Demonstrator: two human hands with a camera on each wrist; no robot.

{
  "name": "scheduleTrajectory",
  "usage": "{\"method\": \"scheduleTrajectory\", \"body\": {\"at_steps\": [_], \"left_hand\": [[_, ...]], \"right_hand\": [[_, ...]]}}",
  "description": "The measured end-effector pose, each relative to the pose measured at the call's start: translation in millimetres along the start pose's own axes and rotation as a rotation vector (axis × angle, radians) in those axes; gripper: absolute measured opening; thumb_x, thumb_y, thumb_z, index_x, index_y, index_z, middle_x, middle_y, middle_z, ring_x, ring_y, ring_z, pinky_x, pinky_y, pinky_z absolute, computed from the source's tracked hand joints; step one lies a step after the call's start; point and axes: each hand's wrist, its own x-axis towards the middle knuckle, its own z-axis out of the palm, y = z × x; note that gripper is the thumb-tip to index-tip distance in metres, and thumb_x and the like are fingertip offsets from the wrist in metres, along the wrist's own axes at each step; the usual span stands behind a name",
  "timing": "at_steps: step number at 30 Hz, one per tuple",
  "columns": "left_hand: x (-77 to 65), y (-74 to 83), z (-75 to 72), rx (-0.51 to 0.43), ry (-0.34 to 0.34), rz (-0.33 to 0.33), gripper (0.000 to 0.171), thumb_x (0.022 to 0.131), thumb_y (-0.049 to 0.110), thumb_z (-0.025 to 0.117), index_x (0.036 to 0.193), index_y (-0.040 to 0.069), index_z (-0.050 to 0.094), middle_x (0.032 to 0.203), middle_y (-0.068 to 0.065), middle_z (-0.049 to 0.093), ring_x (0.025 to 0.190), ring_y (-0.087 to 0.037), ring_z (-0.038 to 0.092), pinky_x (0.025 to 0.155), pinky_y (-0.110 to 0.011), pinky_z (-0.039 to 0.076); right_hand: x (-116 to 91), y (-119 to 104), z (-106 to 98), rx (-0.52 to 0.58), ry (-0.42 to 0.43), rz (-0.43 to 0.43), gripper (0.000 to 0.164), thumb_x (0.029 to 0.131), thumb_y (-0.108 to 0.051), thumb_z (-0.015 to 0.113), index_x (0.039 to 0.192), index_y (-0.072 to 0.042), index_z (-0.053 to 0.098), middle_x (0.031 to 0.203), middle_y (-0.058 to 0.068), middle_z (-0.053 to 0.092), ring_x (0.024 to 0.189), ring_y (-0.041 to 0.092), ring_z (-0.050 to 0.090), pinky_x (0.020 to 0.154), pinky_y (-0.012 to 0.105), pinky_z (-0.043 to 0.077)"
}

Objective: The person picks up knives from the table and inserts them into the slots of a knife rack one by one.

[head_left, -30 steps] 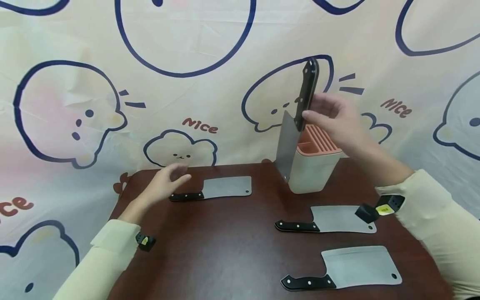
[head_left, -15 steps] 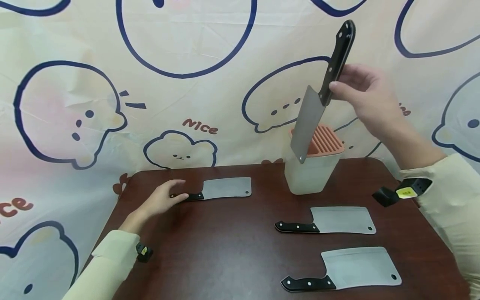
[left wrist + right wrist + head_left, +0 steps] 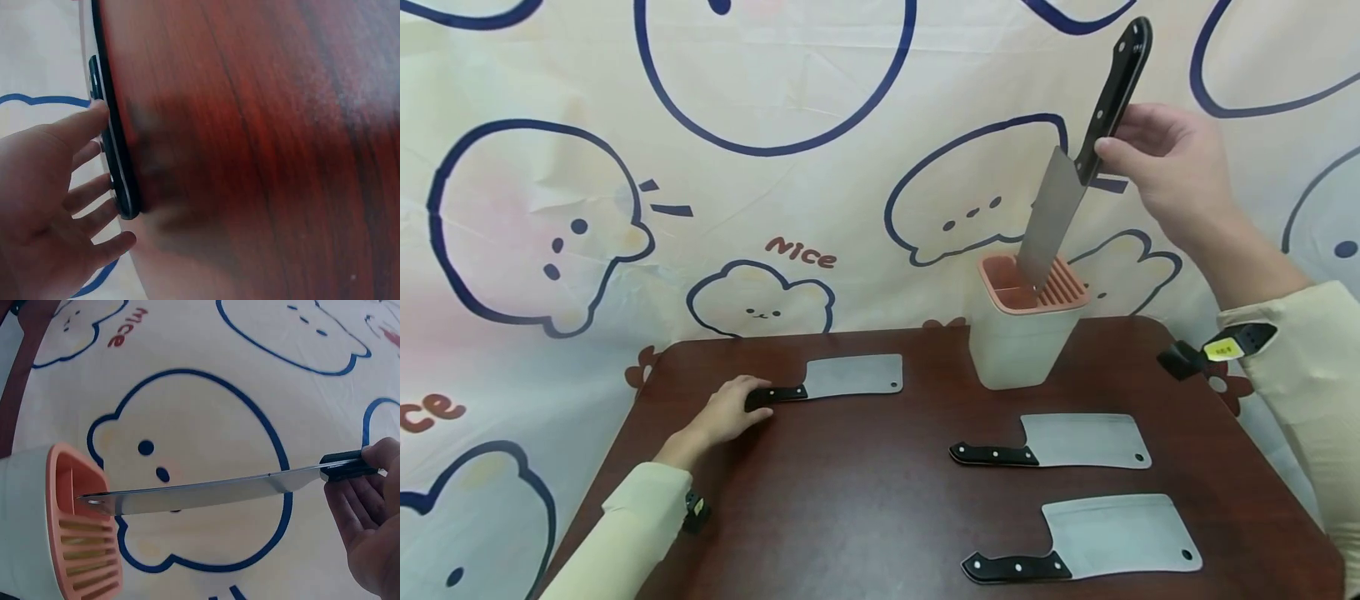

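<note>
My right hand (image 3: 1180,162) pinches the black handle of a cleaver (image 3: 1051,218) between thumb and fingers. Its blade tilts down and its tip is over the pink slotted top of the white knife holder (image 3: 1011,354); in the right wrist view the tip (image 3: 94,501) lies at the larger compartment beside the slots. My left hand (image 3: 722,414) is at the black handle of another cleaver (image 3: 853,375), which lies flat at the table's back left. In the left wrist view the thumb touches one side of that handle (image 3: 119,162), with the fingers on its other side.
Two more cleavers lie flat on the right of the brown table (image 3: 835,492), a middle one (image 3: 1082,439) and a nearer, larger one (image 3: 1120,533). Their handles point left. A cartoon-printed cloth (image 3: 820,192) hangs behind the table.
My right hand has risen and moved right with its cleaver, bringing the blade from the holder's left side to over its top. My left hand has lowered onto the other cleaver's handle.
</note>
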Motion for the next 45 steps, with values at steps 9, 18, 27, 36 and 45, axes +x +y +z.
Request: {"method": "scheduleTrajectory", "body": {"at_steps": [9,18,27,36,45], "left_hand": [[5.2,-2.5,6.5,-0.008,0.017,-0.034,0.041,0.096,0.007,0.069,0.135,-0.003,0.060,0.135,-0.031,0.053,0.127,-0.049,0.046,0.103,-0.067,0.040],[8.4,-5.5,10.1,0.024,0.032,-0.052,0.029,0.094,0.004,0.071,0.123,0.001,0.067,0.125,-0.025,0.059,0.123,-0.047,0.050,0.102,-0.064,0.041],[7.6,-1.2,6.1,0.002,-0.005,-0.033,0.024,0.094,0.003,0.070,0.118,0.000,0.066,0.121,-0.023,0.061,0.118,-0.043,0.052,0.101,-0.062,0.043],[2.1,-4.4,-3.0,-0.073,-0.002,0.023,0.024,0.093,0.003,0.072,0.116,0.000,0.067,0.113,-0.017,0.065,0.110,-0.037,0.057,0.100,-0.061,0.045],[-4.0,-5.5,-24.7,-0.254,0.058,0.007,0.028,0.092,0.010,0.076,0.120,0.007,0.069,0.115,-0.013,0.067,0.104,-0.032,0.058,0.097,-0.056,0.048]], "right_hand": [[7,8,-5,-0.084,0.001,0.005,0.040,0.099,-0.019,0.068,0.139,-0.015,0.062,0.123,-0.004,0.069,0.111,0.003,0.065,0.119,0.026,0.027],[11,18,2,-0.155,-0.043,0.023,0.043,0.100,-0.023,0.066,0.142,-0.016,0.059,0.128,0.001,0.067,0.120,0.010,0.064,0.116,0.029,0.035],[14,46,11,-0.270,-0.107,0.098,0.048,0.103,-0.034,0.060,0.148,-0.019,0.053,0.141,0.005,0.062,0.122,0.015,0.064,0.120,0.049,0.030],[7,73,22,-0.360,-0.167,0.114,0.052,0.104,-0.037,0.057,0.151,-0.014,0.050,0.144,0.015,0.058,0.129,0.030,0.059,0.113,0.054,0.039],[-2,97,29,-0.364,-0.180,0.147,0.053,0.104,-0.038,0.058,0.148,-0.010,0.051,0.140,0.018,0.060,0.129,0.034,0.059,0.113,0.057,0.038]]}}
